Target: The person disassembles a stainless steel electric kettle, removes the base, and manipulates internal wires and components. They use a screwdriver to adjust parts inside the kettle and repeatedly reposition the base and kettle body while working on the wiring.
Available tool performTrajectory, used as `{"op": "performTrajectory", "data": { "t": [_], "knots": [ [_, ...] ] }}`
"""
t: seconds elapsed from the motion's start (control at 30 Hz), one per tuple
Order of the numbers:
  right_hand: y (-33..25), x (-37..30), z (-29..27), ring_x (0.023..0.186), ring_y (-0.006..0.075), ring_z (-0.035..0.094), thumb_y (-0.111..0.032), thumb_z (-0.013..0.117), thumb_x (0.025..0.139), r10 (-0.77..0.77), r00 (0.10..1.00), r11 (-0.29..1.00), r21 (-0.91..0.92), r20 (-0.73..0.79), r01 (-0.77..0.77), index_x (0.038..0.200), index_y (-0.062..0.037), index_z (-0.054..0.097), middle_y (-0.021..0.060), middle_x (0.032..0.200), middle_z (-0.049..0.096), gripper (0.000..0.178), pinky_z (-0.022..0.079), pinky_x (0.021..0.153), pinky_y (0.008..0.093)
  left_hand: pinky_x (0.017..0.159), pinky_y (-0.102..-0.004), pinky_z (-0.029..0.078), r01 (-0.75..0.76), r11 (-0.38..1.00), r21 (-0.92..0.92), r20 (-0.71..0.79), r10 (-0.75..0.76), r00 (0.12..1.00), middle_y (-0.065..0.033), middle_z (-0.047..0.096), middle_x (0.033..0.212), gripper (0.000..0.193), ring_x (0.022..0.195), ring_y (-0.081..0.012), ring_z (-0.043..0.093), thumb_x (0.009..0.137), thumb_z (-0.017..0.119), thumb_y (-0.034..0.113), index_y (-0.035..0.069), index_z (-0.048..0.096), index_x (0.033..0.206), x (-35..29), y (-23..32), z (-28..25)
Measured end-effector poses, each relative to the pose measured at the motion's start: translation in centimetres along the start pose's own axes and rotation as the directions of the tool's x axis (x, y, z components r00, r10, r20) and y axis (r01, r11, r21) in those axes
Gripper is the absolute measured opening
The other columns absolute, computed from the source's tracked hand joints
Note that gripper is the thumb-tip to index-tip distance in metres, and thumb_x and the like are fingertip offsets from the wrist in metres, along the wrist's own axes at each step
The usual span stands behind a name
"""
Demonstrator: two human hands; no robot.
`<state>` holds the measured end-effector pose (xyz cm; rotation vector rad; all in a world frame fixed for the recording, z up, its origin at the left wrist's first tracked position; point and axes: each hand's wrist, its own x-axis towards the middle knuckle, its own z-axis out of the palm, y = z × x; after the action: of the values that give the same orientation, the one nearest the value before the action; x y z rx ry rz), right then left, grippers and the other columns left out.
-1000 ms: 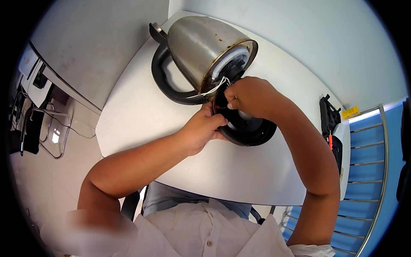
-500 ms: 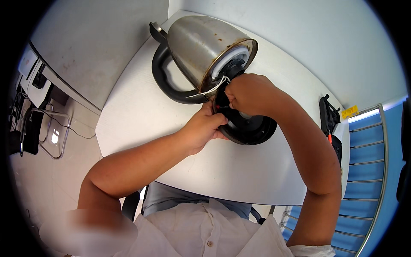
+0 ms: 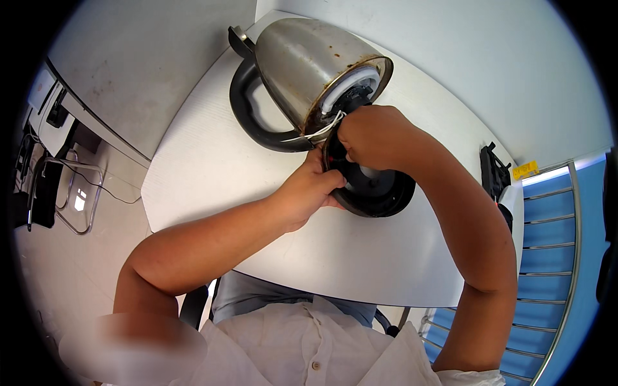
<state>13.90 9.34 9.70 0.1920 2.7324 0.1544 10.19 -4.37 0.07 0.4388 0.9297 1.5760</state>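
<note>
No txt legible; marks on yellow tag [image 3: 525, 170] at far R too sm. to read.

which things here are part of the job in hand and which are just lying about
In the job:
metal kettle, lying on its side
white wires at its open bottom
black round base, held by the left hand; right hand over it

Lying about, seemingly:
black case
yellow tag

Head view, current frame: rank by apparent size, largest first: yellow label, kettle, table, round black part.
1. table
2. kettle, handle included
3. round black part, partly hidden
4. yellow label, far smaller than the rest
</note>
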Motion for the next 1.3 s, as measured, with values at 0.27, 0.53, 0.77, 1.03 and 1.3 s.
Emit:
{"op": "performTrajectory", "data": {
  "t": [0.27, 0.53, 0.77, 1.03, 1.3],
  "knots": [
    [-1.3, -0.3, -1.2, 0.083, 0.028, 0.067, -0.007, 0.061, 0.074, -0.053, 0.997, 0.995, -0.081, 0.058, 0.057, 0.083, -0.0022, 0.069, 0.0136, 0.088, 0.068, 0.013, 0.054, 0.068, 0.0367, 0.08, -0.0353, 0.055, 0.015, 0.999, 0.034, -0.012, -0.015, 1.0, -0.01, 0.049, 0.124, 0.061, 0.099, -0.0185, 0.06, 0.083, 0.046, 0.002, 0.005, 0.022, 0.139, -0.4, 0.5, 0.3],
    [-1.3, -0.8, -0.3, 0.077, 0.0291, 0.065, -0.005, 0.062, 0.07, -0.071, 0.997, 0.994, -0.087, -0.02, 0.069, 0.074, -0.002, 0.067, 0.0136, 0.077, 0.066, 0.007, 0.053, 0.064, 0.0376, 0.08, -0.0344, 0.054, 0.017, 0.997, 0.074, -0.012, -0.017, 1.0, -0.0093, 0.049, 0.122, 0.061, 0.098, -0.0172, 0.059, 0.084, 0.046, 0.002, 0.006, 0.022, 0.139, -0.5, 0.4, 0.2],
    [-1.5, -1.0, 0.5, 0.073, 0.029, 0.065, -0.004, 0.061, 0.065, -0.066, 0.995, 0.995, -0.081, -0.078, 0.059, 0.068, -0.0032, 0.065, 0.0128, 0.072, 0.065, 0.005, 0.053, 0.062, 0.0374, 0.081, -0.0346, 0.054, 0.031, 0.998, 0.063, -0.011, -0.03, 0.999, -0.0093, 0.046, 0.124, 0.062, 0.101, -0.0173, 0.058, 0.083, 0.046, 0.001, 0.006, 0.02, 0.139, -0.4, 0.4, 0.1],
    [-1.7, -1.3, 0.8, 0.072, 0.0291, 0.065, -0.007, 0.061, 0.067, -0.063, 0.994, 0.992, -0.113, -0.092, 0.053, 0.069, -0.0044, 0.065, 0.0126, 0.072, 0.065, 0.005, 0.052, 0.061, 0.0377, 0.082, -0.0363, 0.055, 0.03, 0.999, 0.024, 0.005, -0.03, 1.0, -0.0096, 0.048, 0.121, 0.058, 0.1, -0.0186, 0.059, 0.083, 0.045, 0.001, 0.005, 0.024, 0.137, -0.2, 0.4, 0.1],
    [0.0, -4.5, 2.3, 0.083, 0.0239, 0.062, -0.011, 0.059, 0.081, 0.078, 0.935, 0.96, 0.28, -0.345, 0.023, 0.087, -0.0106, 0.065, 0.0052, 0.084, 0.063, 0.009, 0.05, 0.071, 0.0353, 0.079, -0.0388, 0.056, 0.04, 0.985, -0.169, 0.064, -0.03, 0.997, -0.0128, 0.058, 0.112, 0.042, 0.092, -0.023, 0.065, 0.085, 0.042, 0.009, 0.004, 0.038, 0.127, 0.1, 0.5, -0.7]
  ]
}}
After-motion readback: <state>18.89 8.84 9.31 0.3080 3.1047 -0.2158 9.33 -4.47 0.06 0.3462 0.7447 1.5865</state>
